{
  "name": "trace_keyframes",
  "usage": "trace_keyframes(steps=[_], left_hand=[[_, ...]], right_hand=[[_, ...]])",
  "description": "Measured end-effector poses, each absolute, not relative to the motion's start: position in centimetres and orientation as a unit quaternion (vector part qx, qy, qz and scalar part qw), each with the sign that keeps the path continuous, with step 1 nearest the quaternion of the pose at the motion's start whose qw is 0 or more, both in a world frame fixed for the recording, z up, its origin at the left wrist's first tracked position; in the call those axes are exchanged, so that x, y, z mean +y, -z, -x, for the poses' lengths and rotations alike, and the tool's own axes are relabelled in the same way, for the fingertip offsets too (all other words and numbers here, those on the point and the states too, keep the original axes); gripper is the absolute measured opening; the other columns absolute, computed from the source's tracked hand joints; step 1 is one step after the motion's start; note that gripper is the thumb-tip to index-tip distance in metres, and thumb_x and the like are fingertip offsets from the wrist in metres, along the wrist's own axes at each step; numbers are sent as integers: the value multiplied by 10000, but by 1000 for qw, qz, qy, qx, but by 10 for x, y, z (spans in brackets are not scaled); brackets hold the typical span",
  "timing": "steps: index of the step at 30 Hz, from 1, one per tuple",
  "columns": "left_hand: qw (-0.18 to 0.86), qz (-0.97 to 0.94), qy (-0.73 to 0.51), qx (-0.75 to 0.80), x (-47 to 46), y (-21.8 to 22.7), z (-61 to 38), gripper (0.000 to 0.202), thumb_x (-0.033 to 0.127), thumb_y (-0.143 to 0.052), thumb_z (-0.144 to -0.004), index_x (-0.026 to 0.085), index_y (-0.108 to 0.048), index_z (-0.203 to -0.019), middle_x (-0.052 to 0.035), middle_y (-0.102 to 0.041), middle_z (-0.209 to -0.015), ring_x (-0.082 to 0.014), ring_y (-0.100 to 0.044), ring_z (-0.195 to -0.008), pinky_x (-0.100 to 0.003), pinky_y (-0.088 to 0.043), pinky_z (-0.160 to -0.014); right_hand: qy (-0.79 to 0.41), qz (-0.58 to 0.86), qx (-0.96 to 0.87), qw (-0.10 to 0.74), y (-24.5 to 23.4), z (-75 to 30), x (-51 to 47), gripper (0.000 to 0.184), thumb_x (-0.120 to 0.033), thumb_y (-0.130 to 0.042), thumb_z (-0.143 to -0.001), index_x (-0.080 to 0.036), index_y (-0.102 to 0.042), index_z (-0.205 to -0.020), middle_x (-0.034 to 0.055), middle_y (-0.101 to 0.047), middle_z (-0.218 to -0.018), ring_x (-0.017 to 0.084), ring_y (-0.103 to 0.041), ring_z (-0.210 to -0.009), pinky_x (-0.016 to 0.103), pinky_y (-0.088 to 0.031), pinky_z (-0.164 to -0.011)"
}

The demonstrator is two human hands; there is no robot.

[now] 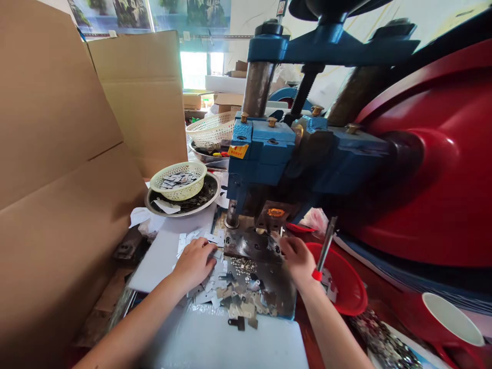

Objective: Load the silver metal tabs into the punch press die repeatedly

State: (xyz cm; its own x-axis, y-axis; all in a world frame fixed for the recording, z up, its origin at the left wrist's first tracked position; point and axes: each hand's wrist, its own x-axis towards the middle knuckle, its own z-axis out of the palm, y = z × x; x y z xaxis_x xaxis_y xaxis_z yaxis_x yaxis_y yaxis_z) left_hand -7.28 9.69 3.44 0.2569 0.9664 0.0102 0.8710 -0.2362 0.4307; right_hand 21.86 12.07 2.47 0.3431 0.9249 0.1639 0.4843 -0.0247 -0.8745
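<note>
The left hand [195,261] is just beside metal plates [220,269].

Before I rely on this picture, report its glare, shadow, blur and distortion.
In the head view, the window is blown out to white; in the head view, deep shadow swallows detail under the blue press; the head view shows the right hand slightly soft, but loose metal pieces readable in outline; wide-angle stretch in the head view skews the red mug.

Cardboard panels [57,128] at left, red mug [427,328] lower right
</note>
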Motion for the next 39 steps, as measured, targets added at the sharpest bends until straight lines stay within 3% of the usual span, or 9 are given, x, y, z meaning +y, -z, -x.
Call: trace_keyframes(steps=[5, 9, 12, 16, 19, 24, 30, 35, 39], left_hand=[[169, -783, -118, 587, 106, -34, 75, 146, 285, -613, -758, 234, -632, -894, -57, -576, -977, -260, -522, -959, -372, -408, -829], [211, -765, -158, 587, 104, -38, 76, 70, 286, -596, -760, 222, -583, -736, -18, -595, -833, -222, -546, -844, -325, -401, -741], [351, -687, -235, 592, 99, -41, 72, 178, 374, -545, -797, 212, -529, -724, 12, -591, -711, -176, -551, -698, -280, -391, -639], [608, -480, -336, 536, 89, -39, 59, 310, 504, -528, -797, 200, -478, -763, 18, -597, -710, -129, -564, -608, -218, -380, -524], [681, -383, -363, 508, 84, -34, 47, 321, 496, -578, -783, 188, -490, -754, 35, -574, -680, -75, -502, -510, -176, -331, -462], [759, -233, -393, 463, 82, -35, 32, 270, 413, -533, -855, 161, -582, -938, -39, -654, -819, -67, -518, -541, -159, -367, -466], [804, -182, -374, 426, 83, -47, 22, 422, 450, -382, -930, 128, -620, -1065, -88, -664, -945, -73, -549, -611, -154, -434, -517], [820, -177, -357, 410, 85, -51, 16, 470, 507, -399, -907, 133, -623, -1084, -85, -662, -992, -68, -534, -606, -147, -426, -510], [829, -170, -355, 398, 87, -54, 13, 485, 509, -402, -904, 111, -627, -1069, -107, -668, -978, -70, -528, -595, -148, -411, -501]], right_hand=[[-130, 773, -403, 473, -26, -267, 72, 446, -566, -534, -716, -171, -614, -908, 82, -668, -812, 230, -589, -718, 344, -430, -649], [-151, 697, -581, 392, -11, -243, 54, 292, -465, -521, -780, -214, -654, -852, 76, -676, -822, 240, -596, -778, 355, -447, -701], [-174, 587, -732, 299, -3, -207, 60, 209, -335, -485, -847, -242, -671, -835, 45, -670, -853, 220, -582, -827, 358, -437, -787], [-140, 584, -776, 193, -7, -182, 72, 209, -231, -475, -863, -252, -682, -854, 32, -649, -860, 204, -556, -837, 341, -422, -800], [-136, 598, -773, 164, -11, -182, 76, 179, -242, -501, -856, -262, -678, -845, 22, -644, -857, 203, -554, -846, 332, -417, -784], [-155, 605, -759, 182, -8, -185, 75, 191, -241, -476, -858, -250, -658, -801, 31, -637, -839, 210, -557, -834, 347, -417, -767], [-151, 582, -720, 347, -22, -181, 97, 231, -293, -397, -896, -213, -595, -809, 50, -611, -819, 199, -564, -824, 327, -441, -756], [-67, 625, -715, 307, -27, -173, 137, 193, -263, -446, -840, -192, -615, -779, 84, -612, -841, 226, -568, -844, 348, -434, -763], [-66, 624, -718, 302, -22, -174, 149, 164, -263, -485, -810, -188, -617, -748, 82, -613, -817, 229, -576, -820, 343, -443, -740]])
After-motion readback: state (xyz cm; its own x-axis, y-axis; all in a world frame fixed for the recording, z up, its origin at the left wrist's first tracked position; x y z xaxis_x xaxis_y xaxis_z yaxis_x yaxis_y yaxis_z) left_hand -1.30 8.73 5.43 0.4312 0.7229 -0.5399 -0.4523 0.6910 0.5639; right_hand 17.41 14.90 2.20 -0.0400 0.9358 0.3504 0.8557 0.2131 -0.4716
